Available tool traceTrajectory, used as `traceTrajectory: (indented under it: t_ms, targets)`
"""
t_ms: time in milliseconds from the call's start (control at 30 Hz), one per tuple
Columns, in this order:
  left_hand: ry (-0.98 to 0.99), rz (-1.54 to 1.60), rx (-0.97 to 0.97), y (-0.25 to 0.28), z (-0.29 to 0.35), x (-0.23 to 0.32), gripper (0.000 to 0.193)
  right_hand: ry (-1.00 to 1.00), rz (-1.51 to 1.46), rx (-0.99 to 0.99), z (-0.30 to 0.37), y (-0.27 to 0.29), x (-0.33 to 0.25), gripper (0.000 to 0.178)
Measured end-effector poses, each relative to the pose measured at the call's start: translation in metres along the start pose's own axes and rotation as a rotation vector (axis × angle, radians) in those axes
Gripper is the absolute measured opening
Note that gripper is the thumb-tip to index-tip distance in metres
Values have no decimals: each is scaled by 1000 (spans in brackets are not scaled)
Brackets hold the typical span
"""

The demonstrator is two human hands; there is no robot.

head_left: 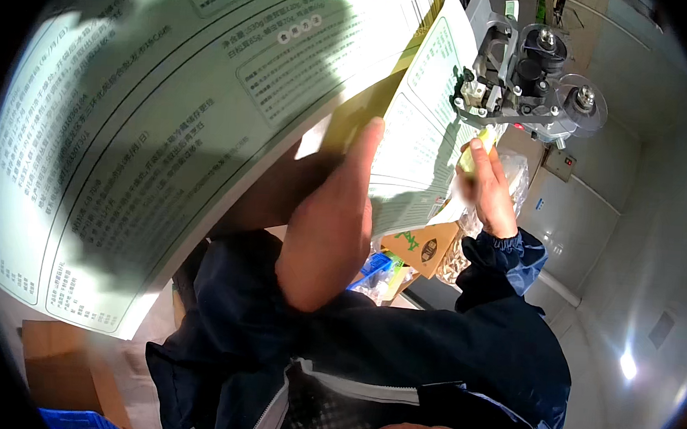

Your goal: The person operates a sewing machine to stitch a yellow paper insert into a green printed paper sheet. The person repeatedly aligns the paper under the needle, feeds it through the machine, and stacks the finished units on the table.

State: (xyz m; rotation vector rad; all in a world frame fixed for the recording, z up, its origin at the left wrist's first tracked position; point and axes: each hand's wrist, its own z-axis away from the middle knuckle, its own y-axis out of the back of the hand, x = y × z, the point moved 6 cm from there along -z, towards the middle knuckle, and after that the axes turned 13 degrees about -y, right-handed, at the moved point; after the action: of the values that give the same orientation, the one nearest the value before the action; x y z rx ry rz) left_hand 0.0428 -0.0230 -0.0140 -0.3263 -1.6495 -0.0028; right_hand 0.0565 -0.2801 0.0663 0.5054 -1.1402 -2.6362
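Note:
A large printed sheet (185,102), pale green-white with dark text boxes, curves across the left and top of the head view. Beside it, a narrower printed panel (419,140) slants down from a yellow strip; I cannot tell whether the two are one piece. My left hand (354,168) is closed at this panel's left edge, one digit along the front and the other fingers hidden. At the panel's right side, my right hand (489,180) pinches a small yellow-green piece (486,137), whose kind I cannot make out. Just above that hand stands a machine head with black rollers (529,72).
A clear disc-shaped reel (585,99) sits at the machine's right. Below the panel are an open brown carton (424,247), clear plastic wrapping and a blue bin (371,271). Another carton (67,363) and a blue crate (83,423) stand at lower left. A pale wall (648,257) rises at right.

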Motion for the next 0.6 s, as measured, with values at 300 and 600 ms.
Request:
traceTrajectory:
  t_ms: [300,600]
  targets:
    - [-70,46,-4,1,2,-5,54,31,39,40,-3,-2,-1,32]
    - [-98,-13,44,2,1,-3,57,49,38,37,-2,-3,-1,30]
